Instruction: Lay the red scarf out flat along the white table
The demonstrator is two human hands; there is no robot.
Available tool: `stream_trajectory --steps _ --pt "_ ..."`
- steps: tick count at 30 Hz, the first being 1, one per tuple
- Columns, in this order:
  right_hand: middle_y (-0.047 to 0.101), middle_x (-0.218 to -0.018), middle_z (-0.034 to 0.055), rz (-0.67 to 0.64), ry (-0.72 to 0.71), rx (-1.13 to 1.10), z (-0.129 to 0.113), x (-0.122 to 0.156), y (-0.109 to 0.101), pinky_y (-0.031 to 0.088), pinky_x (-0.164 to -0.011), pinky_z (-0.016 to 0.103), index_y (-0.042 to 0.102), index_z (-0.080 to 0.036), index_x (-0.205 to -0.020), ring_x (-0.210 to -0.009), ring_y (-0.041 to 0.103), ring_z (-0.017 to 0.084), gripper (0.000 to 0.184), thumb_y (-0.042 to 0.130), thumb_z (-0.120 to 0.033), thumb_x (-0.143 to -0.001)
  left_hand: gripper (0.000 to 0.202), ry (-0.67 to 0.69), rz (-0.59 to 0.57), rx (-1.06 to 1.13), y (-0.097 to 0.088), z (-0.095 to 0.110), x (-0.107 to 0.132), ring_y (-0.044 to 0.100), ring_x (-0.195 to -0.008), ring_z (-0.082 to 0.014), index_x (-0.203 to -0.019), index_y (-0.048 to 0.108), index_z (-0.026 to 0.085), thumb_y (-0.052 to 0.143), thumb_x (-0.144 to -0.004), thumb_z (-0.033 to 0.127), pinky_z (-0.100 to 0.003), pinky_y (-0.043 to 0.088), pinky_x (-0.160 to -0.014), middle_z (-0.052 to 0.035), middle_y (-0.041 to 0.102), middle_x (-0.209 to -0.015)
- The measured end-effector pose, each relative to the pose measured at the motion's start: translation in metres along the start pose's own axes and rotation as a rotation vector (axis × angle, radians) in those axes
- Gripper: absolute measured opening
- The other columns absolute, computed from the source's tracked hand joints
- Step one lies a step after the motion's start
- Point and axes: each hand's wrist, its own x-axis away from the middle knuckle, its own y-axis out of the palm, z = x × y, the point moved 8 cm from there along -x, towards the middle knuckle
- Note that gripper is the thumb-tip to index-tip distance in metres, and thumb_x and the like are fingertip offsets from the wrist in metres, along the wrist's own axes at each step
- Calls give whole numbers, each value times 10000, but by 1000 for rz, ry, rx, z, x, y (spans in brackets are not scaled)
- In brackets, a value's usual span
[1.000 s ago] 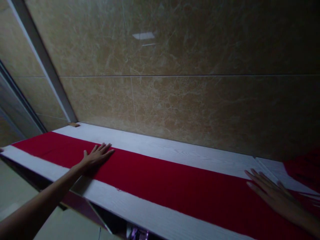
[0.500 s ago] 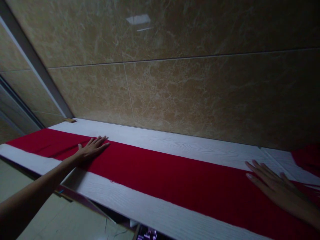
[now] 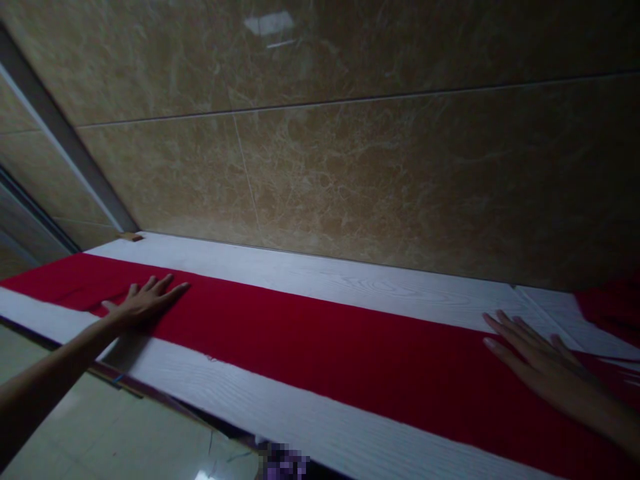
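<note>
A long strip of red cloth (image 3: 320,347) lies stretched along a white wood-grain tabletop (image 3: 380,280). Toward its left part, my left hand (image 3: 147,300) is open on the cloth, fingers spread. At the right, my right hand (image 3: 540,363) rests flat over the cloth, fingers outstretched, with the tips near its far edge. Neither hand grips anything. Loose threads hang off the cloth's near edge, left of the middle.
Along the table's back runs a tan marbled tile wall (image 3: 320,173). A small brown block (image 3: 131,237) sits at the far left corner. More red fabric (image 3: 610,310) is bunched at the far right. Pale floor (image 3: 125,433) shows below the near edge.
My left hand has slid left along the cloth. My right hand stays at about the same spot on it. The view has shifted slightly.
</note>
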Motion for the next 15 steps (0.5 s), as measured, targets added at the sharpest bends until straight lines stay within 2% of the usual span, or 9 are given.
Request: stream_trajectory --steps 2,4,6,9,11,15 --pt "300 -1642 97 23 -15 -17 4 -2 2 131 -1236 623 397 -207 -1547 -1537 198 309 903 214 -749 -849 629 4 -61 -63 0 3 2 163 -1536 -439 -1537 465 237 292 -992 498 -641 126 -1166 -129 281 -1669" --pt "330 -1631 99 51 -45 -30 6 -3 3 156 -1221 652 422 -231 -1527 -1522 246 335 886 266 -766 -839 623 14 -73 -91 -6 8 4 172 -1543 -408 -1539 460 226 337 -967 438 -574 132 -1192 -109 321 -1655" --pt "355 -1621 95 76 -75 -43 6 -4 4 172 -1211 670 438 -254 -1517 -1509 278 351 855 289 -771 -851 640 32 -75 -92 -12 13 7 191 -1537 -415 -1537 461 219 377 -935 418 -574 143 -1190 -109 356 -1636" --pt "355 -1624 87 103 -80 -49 8 -4 5 169 -1215 667 439 -264 -1521 -1511 274 346 850 254 -780 -871 679 40 -93 -98 -13 16 10 177 -1535 -433 -1545 446 187 349 -924 445 -598 147 -1175 -144 301 -1652" --pt "352 -1627 82 107 -79 -41 9 -4 6 172 -1214 672 433 -269 -1528 -1512 270 350 863 245 -794 -868 687 11 -87 -89 -12 12 11 170 -1537 -428 -1543 447 214 318 -915 461 -613 161 -1165 -126 297 -1659" --pt "372 -1619 79 118 -85 -29 10 -3 7 185 -1208 681 423 -280 -1535 -1501 293 367 854 258 -792 -872 715 13 -72 -64 -11 9 11 177 -1537 -417 -1522 472 271 386 -858 525 -598 171 -1168 -82 402 -1620"
